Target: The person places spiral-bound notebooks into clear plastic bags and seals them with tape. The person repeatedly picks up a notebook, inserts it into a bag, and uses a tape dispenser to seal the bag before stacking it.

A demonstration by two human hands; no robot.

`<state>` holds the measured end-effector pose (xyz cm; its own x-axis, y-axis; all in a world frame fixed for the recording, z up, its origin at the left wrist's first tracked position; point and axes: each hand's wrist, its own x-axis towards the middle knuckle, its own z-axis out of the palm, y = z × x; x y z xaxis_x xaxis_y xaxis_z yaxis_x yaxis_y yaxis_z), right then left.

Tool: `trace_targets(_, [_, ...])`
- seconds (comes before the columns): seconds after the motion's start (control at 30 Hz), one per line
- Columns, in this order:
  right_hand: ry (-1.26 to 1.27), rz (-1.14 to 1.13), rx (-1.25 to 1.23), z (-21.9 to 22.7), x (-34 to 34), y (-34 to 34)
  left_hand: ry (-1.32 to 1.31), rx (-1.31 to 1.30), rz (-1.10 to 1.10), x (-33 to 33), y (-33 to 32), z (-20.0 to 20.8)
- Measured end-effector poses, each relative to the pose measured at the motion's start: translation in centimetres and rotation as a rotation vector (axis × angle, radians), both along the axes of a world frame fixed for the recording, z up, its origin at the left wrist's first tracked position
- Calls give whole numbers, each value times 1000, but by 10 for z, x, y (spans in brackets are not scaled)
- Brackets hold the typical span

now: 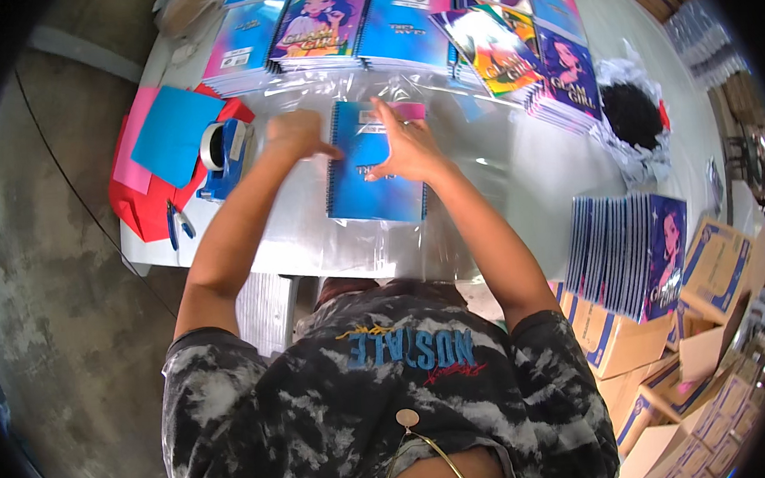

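Note:
A blue spiral-bound notebook with a pink corner lies on clear plastic film in the middle of the table. My right hand rests over its right part, thumb and forefinger spread apart across the cover. Beside the spiral edge is my left hand, its fingers curled in and its thumb pointing at the binding. Motion blurs this left hand, so whether it pinches any film cannot be made out.
Stacked notebooks line the table's far side. At left stand a blue tape dispenser, coloured sheets and blue-handled snips. A black roll in plastic and another notebook stack are right, above cardboard boxes.

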<state>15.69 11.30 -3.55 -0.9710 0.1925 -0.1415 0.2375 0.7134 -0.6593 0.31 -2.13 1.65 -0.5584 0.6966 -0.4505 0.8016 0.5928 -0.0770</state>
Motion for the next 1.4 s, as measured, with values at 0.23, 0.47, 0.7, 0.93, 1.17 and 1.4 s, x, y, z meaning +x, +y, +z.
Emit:
trace_targets(0.23, [-21,-628,-240,-43,24,-1,-645,764,309,32,-47,-120])
trace_targets(0.47, [942,-418,-933,46,37,-23,-1115,1553,639,76,-64,-41])
trace_targets(0.7, [980,-518,-760,35,40,-20,-490,1510,313,69,-42,-43])
trace_targets(0.93, [820,-731,-274,48,26,-33,360,1278,146,122,-41,1])
trace_targets(1.17, [651,-296,490,67,50,-58,65,1068,-8,133,-29,34])
trace_targets(1.4, [669,-115,462,67,46,-48,11,1399,147,61,-3,80])
